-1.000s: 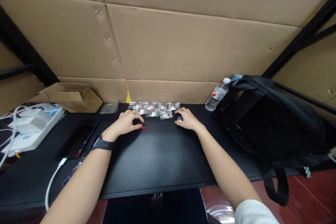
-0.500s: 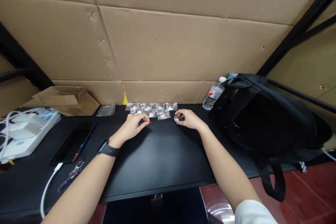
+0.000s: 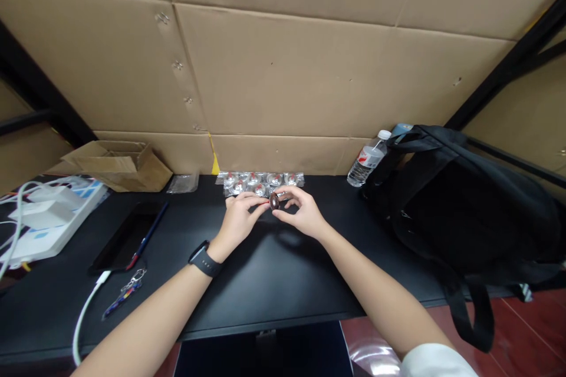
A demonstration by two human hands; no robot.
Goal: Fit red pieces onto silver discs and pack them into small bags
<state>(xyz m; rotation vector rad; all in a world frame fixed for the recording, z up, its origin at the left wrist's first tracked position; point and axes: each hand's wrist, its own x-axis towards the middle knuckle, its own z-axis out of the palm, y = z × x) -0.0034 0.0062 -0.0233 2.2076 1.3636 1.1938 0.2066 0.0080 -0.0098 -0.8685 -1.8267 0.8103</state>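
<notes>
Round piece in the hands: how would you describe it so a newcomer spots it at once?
On the black table, a row of clear packets lies along the cardboard wall. Just in front, the left hand and right hand meet at a small round piece. Unlike the packets, it is dark, unbagged and held above the table.

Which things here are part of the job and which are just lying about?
In hand: round part, held by right hand; left hand touching it; bagged parts just behind.
Lying about: bottle, backpack, cardboard box, pen, keyring, power strip, empty bag.
</notes>
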